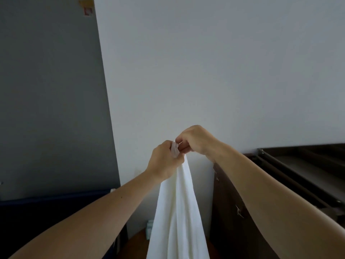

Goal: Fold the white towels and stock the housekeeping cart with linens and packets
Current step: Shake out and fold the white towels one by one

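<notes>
The white towel hangs straight down the lower centre, long axis vertical, directly beneath the grip. At its top, left hand and right hand both pinch the bunched edge, fingers curled, nearly touching, right slightly higher. Pale wall behind.

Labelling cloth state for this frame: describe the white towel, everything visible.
The white towel is plain, soft-looking cloth, hanging straight down in long vertical folds and widening toward the frame's bottom edge, which cuts off its lower end. Its bunched top is pinched by the left hand and right hand, side by side, before a pale wall.
</notes>
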`<state>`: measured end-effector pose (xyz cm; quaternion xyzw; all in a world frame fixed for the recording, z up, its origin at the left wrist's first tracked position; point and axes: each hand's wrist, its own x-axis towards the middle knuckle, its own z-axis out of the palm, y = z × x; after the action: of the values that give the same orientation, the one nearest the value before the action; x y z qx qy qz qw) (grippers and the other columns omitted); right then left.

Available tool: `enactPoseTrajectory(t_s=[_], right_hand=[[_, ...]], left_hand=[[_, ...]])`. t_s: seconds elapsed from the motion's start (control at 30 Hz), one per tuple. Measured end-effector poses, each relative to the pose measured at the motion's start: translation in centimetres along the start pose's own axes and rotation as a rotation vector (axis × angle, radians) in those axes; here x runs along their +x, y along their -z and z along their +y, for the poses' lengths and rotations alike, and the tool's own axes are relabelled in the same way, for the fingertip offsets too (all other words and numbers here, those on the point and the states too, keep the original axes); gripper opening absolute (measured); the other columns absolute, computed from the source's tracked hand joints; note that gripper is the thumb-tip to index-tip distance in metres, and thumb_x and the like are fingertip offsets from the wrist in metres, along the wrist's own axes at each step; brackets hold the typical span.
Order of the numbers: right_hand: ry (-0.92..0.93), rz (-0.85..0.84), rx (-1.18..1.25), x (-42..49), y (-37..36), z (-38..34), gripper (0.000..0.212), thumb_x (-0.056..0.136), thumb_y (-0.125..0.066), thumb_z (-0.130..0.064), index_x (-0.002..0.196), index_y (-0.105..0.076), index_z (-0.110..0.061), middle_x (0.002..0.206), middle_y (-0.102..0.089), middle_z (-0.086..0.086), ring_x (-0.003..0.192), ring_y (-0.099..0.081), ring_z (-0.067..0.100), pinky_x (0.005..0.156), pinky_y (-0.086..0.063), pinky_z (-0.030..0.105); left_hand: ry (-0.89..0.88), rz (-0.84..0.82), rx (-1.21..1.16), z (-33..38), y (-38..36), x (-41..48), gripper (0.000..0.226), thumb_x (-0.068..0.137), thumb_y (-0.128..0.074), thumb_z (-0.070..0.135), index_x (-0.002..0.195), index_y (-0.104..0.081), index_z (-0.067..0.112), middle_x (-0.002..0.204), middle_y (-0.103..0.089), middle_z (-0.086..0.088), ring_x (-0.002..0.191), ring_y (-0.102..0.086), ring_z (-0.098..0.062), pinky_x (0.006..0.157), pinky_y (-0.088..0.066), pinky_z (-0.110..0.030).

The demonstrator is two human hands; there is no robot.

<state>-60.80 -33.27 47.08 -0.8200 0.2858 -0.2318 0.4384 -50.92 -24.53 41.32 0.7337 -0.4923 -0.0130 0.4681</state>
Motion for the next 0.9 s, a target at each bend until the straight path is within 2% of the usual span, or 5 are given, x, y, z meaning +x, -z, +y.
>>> enactPoseTrajectory(t_s=[0.2, 0.37, 0.5, 0.67, 0.9], right_hand=[[0.179, -0.032, -0.024, -0.8, 1.3, 1.9, 0.028, 0.085, -0.047, -0.010, 0.096, -0.071, -0.016, 0.080, -0.077, 0.002, 0.077, -0.074, 0.012, 0.074, -0.049, 0.025], [0.315, 0.085, -0.184, 0.0, 1.9, 5.9, 0.059, 0.079, -0.070, -0.008, 0.132, -0.055, -0.029, 0.126, -0.064, -0.011, 0.122, -0.052, 0.006, 0.106, -0.040, 0.031], [0.239, -0.123, -0.306, 0.3, 2.3, 7.7, 0.090, 0.072, -0.082, -0.021, 0.149, -0.037, -0.033, 0.157, -0.030, -0.014, 0.150, -0.014, 0.012, 0.122, -0.016, 0.040], [0.174, -0.180, -0.082, -0.6, 2.5, 7.8, 0.057, 0.064, -0.090, -0.027, 0.116, -0.067, -0.023, 0.111, -0.072, -0.002, 0.105, -0.069, 0.017, 0.097, -0.055, 0.043], [0.133, -0.274, -0.071, -2.0, 3.0, 10.0, 0.046, 0.069, -0.090, -0.031, 0.109, -0.070, -0.022, 0.106, -0.075, -0.003, 0.097, -0.072, 0.016, 0.089, -0.059, 0.039]], left_hand=[[-0.063, -0.040, -0.071, -1.2, 1.3, 0.2, 0.012, 0.092, -0.060, 0.015, 0.094, -0.069, 0.022, 0.078, -0.068, 0.008, 0.065, -0.059, 0.000, 0.055, -0.041, -0.007], [0.013, -0.003, -0.440, -0.4, 2.3, 1.5, 0.019, 0.090, -0.063, 0.006, 0.098, -0.075, 0.018, 0.091, -0.075, 0.001, 0.084, -0.069, -0.015, 0.073, -0.056, -0.030], [0.004, -0.122, -0.672, 1.1, 3.6, 3.1, 0.024, 0.092, -0.054, -0.003, 0.095, -0.071, 0.014, 0.089, -0.072, -0.001, 0.082, -0.066, -0.013, 0.073, -0.053, -0.024], [0.056, -0.063, -0.768, 1.9, 5.0, 4.8, 0.021, 0.094, -0.050, -0.001, 0.097, -0.067, 0.011, 0.089, -0.067, -0.004, 0.085, -0.061, -0.017, 0.076, -0.050, -0.026], [0.085, 0.168, -0.604, 1.3, 6.6, 6.2, 0.013, 0.093, -0.055, 0.007, 0.096, -0.068, 0.010, 0.090, -0.063, -0.004, 0.085, -0.058, -0.019, 0.074, -0.047, -0.034]])
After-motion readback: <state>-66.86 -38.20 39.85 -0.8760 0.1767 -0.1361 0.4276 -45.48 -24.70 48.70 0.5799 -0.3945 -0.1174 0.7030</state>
